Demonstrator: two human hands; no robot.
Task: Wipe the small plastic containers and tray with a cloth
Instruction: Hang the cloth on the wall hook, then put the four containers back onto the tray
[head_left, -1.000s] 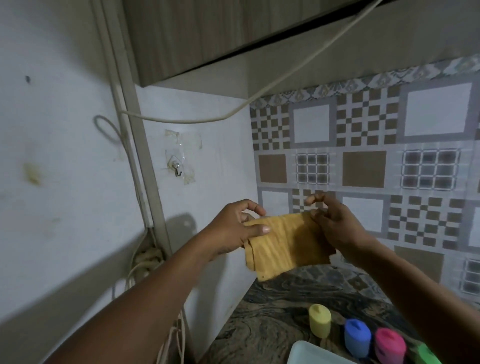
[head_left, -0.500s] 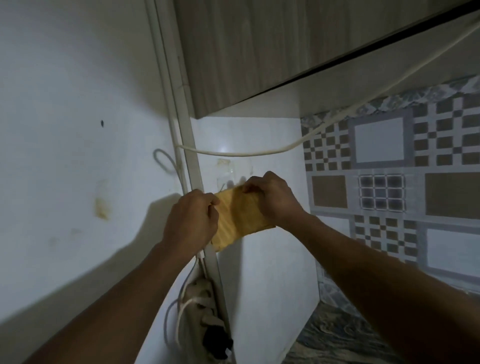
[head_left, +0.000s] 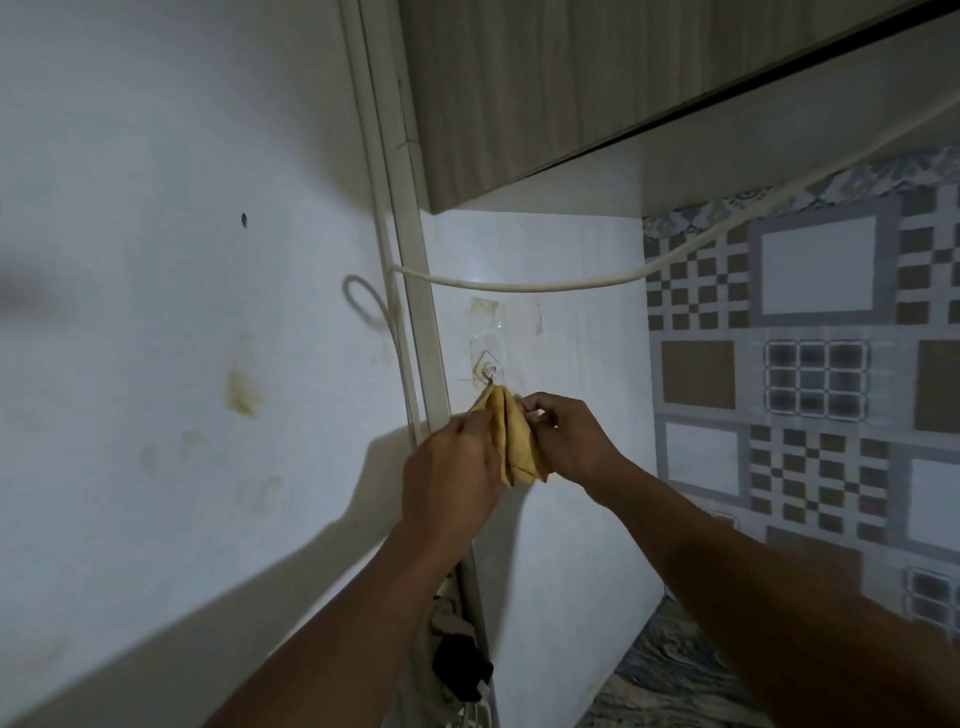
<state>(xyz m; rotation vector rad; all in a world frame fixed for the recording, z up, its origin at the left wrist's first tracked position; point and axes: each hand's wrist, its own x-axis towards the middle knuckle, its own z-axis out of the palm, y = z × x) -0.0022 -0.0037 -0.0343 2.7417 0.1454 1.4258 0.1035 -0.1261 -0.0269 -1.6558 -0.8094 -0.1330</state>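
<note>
Yellow cloth (head_left: 514, 441), 1, pinched by 2 hands at 1 hook (head_left: 490, 372).

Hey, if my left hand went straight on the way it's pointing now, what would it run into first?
Most likely the clear stick-on hook on the white wall panel, just above the yellow cloth that your left hand grips. Depth is hard to judge, so it may meet the panel beside the hook instead.

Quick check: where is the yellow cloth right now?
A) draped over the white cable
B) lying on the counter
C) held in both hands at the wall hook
C: the left hand and right hand both grip the cloth, its top corner up at the wall hook.
</note>
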